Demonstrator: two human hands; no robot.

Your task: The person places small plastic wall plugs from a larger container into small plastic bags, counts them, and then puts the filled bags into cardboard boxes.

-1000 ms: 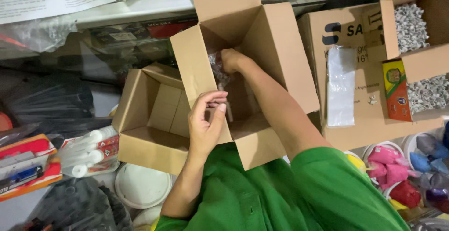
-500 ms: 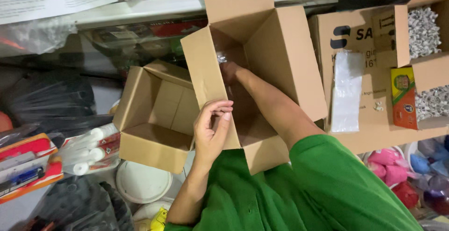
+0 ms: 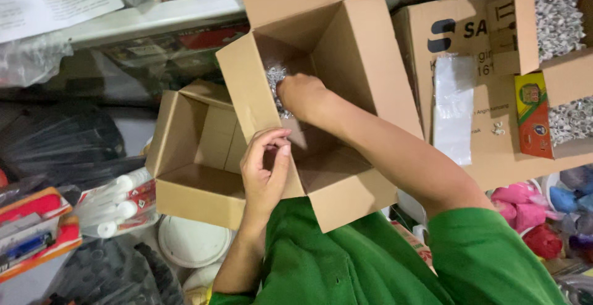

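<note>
In the centre of the frame, the right hand [image 3: 301,95] reached down inside the open cardboard box [image 3: 370,83], its fingers closed into a heap of small silvery pieces [image 3: 276,79] at the box's far inner corner; how many it gripped could not be told. The left hand [image 3: 264,169] rested at the box's near rim, fingertips pressed together, perhaps pinching one small piece, though none showed clearly. Left of it, a smaller open carton [image 3: 197,150] looked bare inside, so the handling seemed barely begun, with most pieces in the heap.
</note>
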